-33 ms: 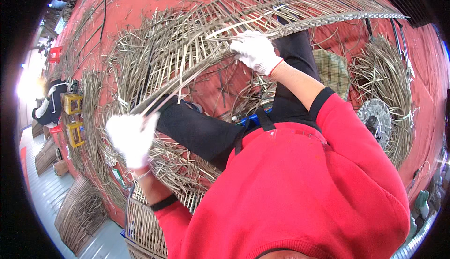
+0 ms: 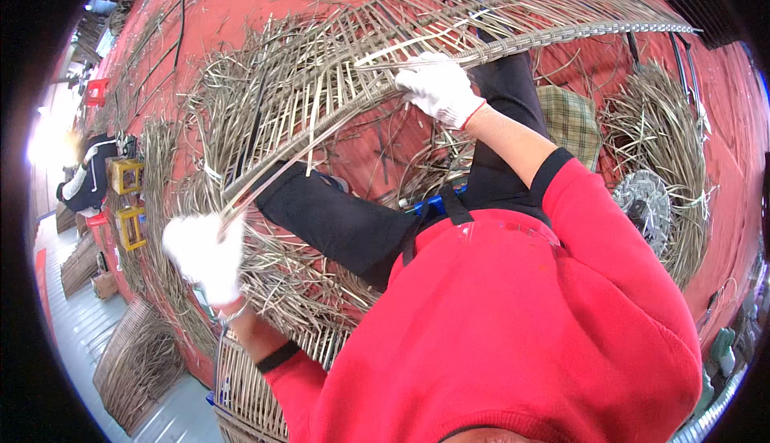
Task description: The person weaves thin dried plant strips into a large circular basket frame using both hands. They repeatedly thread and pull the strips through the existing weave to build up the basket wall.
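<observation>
Right hand (image 2: pixel 439 89), white-gloved, is clamped on the edge of the half-woven panel of pale rattan strips (image 2: pixel 385 50) up at twelve o'clock. Left hand (image 2: pixel 204 257), also gloved, sits down at eight o'clock, fist closed round a long pale strip (image 2: pixel 289 158) that runs taut up into the weave. Nothing has shifted between the views; this strand looks mid-pull, not yet bedded. Loose cane litters the red floor (image 2: pixel 224 10).

Half-woven wicker frame (image 2: pixel 449 34), curved, loose strips (image 2: pixel 273 174) trailing.
</observation>
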Demonstrator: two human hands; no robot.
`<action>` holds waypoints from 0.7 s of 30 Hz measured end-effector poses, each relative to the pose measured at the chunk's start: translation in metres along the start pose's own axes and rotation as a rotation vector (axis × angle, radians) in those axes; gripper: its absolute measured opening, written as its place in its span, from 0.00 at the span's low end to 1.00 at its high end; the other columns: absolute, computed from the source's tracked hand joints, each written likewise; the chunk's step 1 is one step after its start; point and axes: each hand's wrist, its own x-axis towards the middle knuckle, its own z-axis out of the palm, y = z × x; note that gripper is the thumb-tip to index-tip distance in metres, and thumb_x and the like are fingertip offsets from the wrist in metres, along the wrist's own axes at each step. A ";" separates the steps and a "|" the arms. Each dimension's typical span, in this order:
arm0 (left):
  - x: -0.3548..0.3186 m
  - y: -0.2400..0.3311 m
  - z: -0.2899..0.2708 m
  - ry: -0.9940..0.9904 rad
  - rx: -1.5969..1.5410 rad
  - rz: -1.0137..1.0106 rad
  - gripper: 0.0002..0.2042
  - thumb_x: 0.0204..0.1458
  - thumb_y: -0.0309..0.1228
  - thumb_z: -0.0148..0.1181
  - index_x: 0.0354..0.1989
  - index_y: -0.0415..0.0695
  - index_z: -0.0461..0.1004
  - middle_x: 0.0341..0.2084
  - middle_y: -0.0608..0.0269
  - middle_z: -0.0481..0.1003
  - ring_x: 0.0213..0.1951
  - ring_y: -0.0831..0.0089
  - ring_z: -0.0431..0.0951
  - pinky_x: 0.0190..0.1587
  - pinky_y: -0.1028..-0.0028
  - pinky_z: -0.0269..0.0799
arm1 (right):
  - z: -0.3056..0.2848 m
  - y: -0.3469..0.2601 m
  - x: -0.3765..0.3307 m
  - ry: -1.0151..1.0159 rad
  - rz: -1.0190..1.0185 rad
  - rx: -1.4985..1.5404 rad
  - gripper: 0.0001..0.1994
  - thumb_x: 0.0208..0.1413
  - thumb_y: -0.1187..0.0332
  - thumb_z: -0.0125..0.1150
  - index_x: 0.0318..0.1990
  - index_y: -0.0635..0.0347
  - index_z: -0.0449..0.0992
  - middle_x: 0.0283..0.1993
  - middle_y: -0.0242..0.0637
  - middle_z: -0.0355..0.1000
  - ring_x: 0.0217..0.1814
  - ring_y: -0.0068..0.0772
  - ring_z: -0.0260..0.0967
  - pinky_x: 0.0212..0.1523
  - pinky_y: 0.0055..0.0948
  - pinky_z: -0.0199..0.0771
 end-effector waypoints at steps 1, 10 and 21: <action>-0.019 -0.022 -0.020 0.015 0.077 -0.044 0.20 0.45 0.40 0.77 0.15 0.49 0.68 0.14 0.62 0.65 0.24 0.59 0.69 0.39 0.61 0.67 | -0.001 0.000 0.000 -0.031 0.010 -0.004 0.13 0.44 0.64 0.73 0.36 0.49 0.74 0.38 0.34 0.74 0.45 0.44 0.73 0.46 0.43 0.73; -0.250 -0.194 -0.161 0.126 0.750 -1.465 0.25 0.56 0.62 0.62 0.38 0.50 0.84 0.29 0.64 0.84 0.32 0.63 0.84 0.38 0.59 0.75 | -0.008 0.004 0.004 -0.127 -0.021 0.015 0.13 0.47 0.62 0.72 0.39 0.46 0.75 0.40 0.33 0.75 0.49 0.44 0.74 0.53 0.43 0.71; -0.124 -0.025 -0.004 -0.200 -0.552 -0.594 0.27 0.52 0.22 0.64 0.64 0.41 0.72 0.62 0.52 0.73 0.65 0.57 0.70 0.70 0.62 0.59 | -0.060 0.018 -0.045 0.094 0.099 0.026 0.17 0.51 0.61 0.70 0.49 0.50 0.78 0.47 0.35 0.76 0.52 0.45 0.73 0.54 0.42 0.73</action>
